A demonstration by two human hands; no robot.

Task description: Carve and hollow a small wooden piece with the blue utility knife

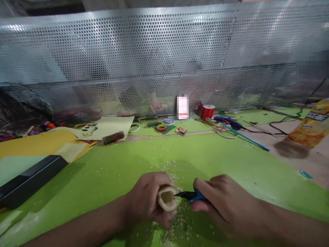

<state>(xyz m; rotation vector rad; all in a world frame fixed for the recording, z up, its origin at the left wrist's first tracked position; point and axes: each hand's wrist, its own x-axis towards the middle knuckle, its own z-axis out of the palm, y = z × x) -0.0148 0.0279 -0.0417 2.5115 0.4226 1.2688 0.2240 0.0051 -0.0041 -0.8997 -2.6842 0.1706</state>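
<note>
My left hand (149,195) is wrapped round a pale, hollow, rounded piece (168,206) with a squarish opening facing up toward me; its material looks like wood or bamboo, but I cannot be sure. In my right hand (223,202) is a utility knife (189,195) with a blue handle and a dark blade. The blade's tip points left and reaches the right rim of the opening. Small pale shavings (180,219) lie scattered on the green mat (115,171) below and beyond both hands.
A black box (33,178) rests on coloured paper sheets at left. Further back are a twig bundle (113,137), red tape (161,128), a red spool (208,112), a blue glue gun (227,121) and a lit phone (182,107) before a perforated metal panel (154,51). A bottle (312,125) stands right.
</note>
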